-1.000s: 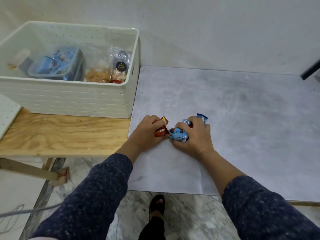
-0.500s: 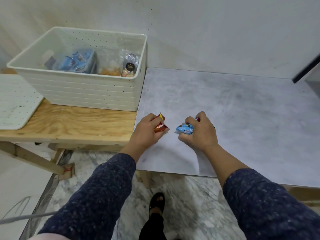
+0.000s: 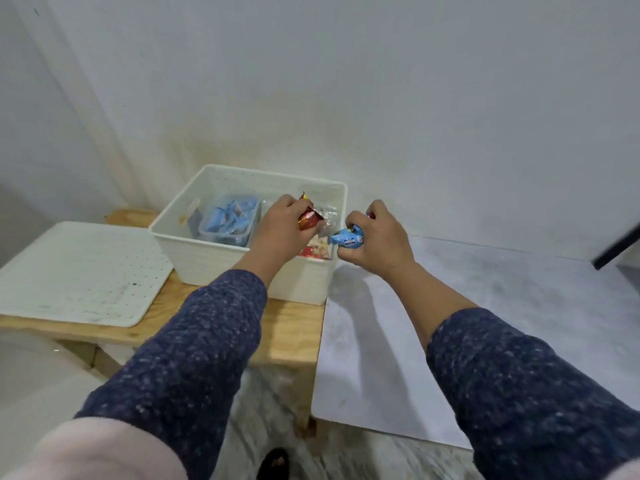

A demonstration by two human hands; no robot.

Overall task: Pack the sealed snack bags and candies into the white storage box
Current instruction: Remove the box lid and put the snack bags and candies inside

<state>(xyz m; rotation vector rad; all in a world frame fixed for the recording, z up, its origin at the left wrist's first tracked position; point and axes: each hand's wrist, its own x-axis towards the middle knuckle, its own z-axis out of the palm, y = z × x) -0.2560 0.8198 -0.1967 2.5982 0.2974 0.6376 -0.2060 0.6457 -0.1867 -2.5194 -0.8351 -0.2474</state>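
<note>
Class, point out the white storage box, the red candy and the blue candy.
white storage box (image 3: 221, 261): head view, front wall.
red candy (image 3: 308, 219): head view, wrapper showing beside the left hand's fingers.
blue candy (image 3: 346, 238): head view, wrapper's middle.

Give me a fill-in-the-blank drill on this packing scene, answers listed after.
1. The left hand grips a ____ candy wrapper over the white storage box.
2. The right hand grips a ____ candy.
3. The box stands on a ____ bench.
4. The perforated white lid lies to the box's ____.

Answers: red; blue; wooden; left
</note>
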